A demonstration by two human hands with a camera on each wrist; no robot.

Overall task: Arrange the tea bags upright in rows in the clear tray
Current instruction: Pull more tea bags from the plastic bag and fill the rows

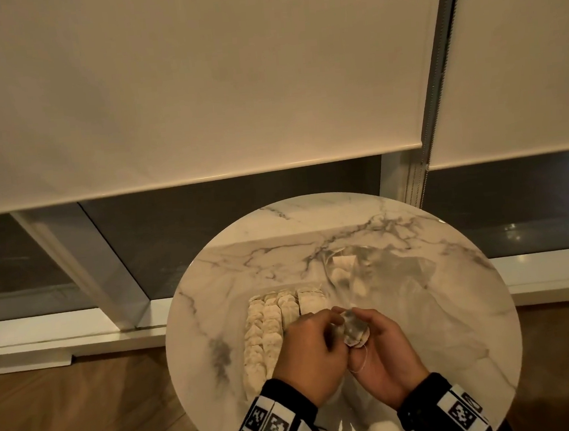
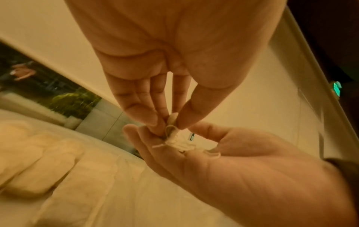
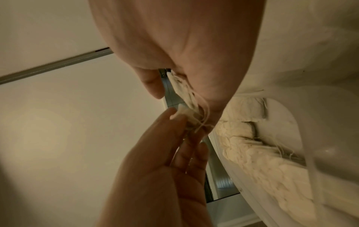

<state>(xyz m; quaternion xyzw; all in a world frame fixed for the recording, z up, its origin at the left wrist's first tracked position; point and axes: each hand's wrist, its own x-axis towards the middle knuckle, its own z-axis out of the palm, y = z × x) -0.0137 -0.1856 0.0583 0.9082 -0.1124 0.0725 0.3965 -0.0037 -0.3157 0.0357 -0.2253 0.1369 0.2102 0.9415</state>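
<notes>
Papery and pale, one tea bag (image 1: 356, 333) sits between both hands just above the worktop (image 1: 457, 320), its string dangling loose. The right hand (image 1: 385, 361) cradles it with curled fingers while the left hand (image 1: 309, 354) pinches its top edge between thumb and fingertips. Just beyond, the clear tray (image 1: 256, 386) already holds about four rows of tea bags (image 1: 272, 323) standing upright, so the job looks well advanced. A crumpled clear bag (image 1: 377, 269) farther back still has a few bags inside, left to place.
</notes>
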